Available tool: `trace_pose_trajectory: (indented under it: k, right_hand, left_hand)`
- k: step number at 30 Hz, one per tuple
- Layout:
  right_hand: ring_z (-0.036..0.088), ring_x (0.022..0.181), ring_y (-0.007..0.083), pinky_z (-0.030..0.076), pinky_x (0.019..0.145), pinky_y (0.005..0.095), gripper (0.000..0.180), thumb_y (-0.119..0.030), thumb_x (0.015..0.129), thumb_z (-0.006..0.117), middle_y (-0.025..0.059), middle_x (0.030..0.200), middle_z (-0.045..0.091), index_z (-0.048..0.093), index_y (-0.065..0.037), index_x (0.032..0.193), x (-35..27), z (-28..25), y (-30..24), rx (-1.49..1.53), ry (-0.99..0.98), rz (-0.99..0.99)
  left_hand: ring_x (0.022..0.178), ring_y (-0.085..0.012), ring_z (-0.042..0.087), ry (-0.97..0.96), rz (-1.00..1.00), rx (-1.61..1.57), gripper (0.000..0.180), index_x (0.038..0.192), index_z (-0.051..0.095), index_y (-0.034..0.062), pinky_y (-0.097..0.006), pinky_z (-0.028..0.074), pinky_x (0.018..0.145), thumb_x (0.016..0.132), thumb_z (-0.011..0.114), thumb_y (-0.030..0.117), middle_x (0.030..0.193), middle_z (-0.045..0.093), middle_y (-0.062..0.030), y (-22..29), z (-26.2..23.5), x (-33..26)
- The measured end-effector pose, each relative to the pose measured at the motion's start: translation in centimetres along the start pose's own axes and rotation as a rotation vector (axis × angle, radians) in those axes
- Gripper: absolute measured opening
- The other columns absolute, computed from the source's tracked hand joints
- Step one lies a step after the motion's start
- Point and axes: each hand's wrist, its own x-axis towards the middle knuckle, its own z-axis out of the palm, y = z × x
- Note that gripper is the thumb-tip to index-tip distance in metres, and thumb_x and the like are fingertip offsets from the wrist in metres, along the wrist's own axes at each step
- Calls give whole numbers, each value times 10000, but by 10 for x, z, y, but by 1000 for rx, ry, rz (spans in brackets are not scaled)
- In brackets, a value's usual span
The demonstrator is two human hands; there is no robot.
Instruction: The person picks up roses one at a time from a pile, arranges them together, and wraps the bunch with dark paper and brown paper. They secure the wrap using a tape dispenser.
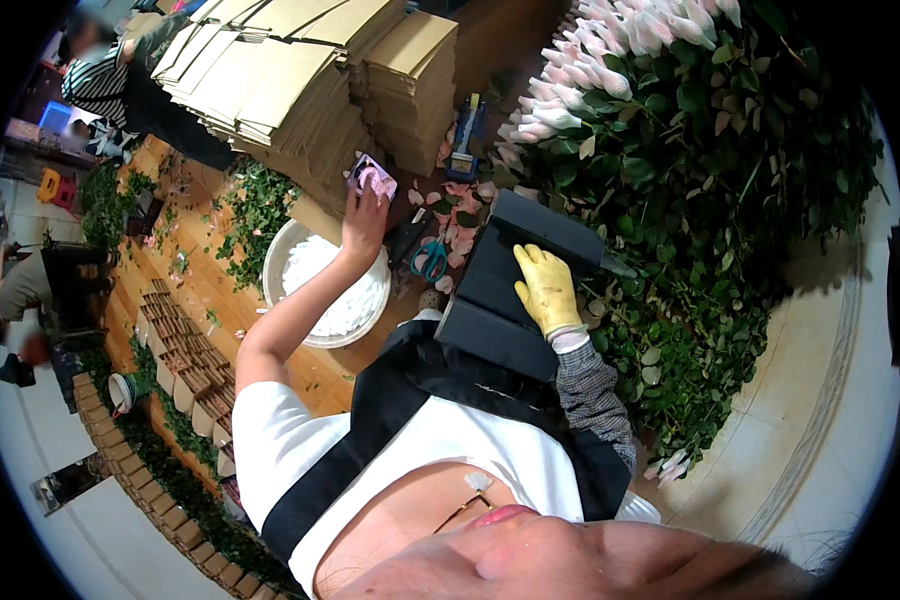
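Observation:
My bare left hand (367,218) reaches out beside the cardboard stack. Its fingers extend over the lit, pinkish screen of a phone (375,174) and touch it; they do not look wrapped round it. A yellow glove covers my right hand (546,287), which lies palm down with fingers stretched on a black padded trough (485,330) with raised sides. That trough rests in front of my apron. Teal-handled scissors (429,260) lie left of it, among pink petals (460,215). Between my left forearm and the trough stands a white bucket (274,262) of white foam-like pieces (342,295).
Tall stacks of flat cardboard (270,85) rise ahead. Leafy stems with net-sleeved pink blooms (595,75) pile high on the right. A blue tool (467,140) lies by the stacks. Cut leaves (255,215) litter the wooden floor. Two people (98,80) are at the far left.

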Motion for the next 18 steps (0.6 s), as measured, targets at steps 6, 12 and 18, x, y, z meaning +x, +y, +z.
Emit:
trace_pose_trajectory:
  k: [6, 12, 18]
  right_hand:
    - [629, 1117, 332, 503, 989, 426, 625, -81, 728, 761, 170, 1261, 630, 594, -4, 1326, 1, 5, -3, -34, -7, 37]
    - [614, 1156, 360, 507, 1013, 431, 647, -57, 724, 758, 201, 1332, 616, 589, 12, 1345, 2, 12, -4, -21, 30, 31]
    - [607, 1159, 333, 497, 988, 436, 593, -85, 755, 735, 161, 1310, 619, 596, -16, 1327, -8, 16, 6, -11, 107, 37]
  left_hand:
    - [961, -296, 676, 670, -189, -674, 269, 1161, 632, 54, -388, 559, 813, 914, 697, 137, 1076, 679, -130, -69, -148, 95]
    - [1099, -321, 666, 664, -165, -434, 274, 1202, 649, 61, -427, 537, 933, 1006, 619, 251, 1178, 700, -131, -123, -174, 199]
    - [1200, -286, 608, 452, 200, -497, 329, 1204, 629, 79, -434, 456, 1062, 894, 656, 186, 1134, 677, -112, -42, -126, 97]
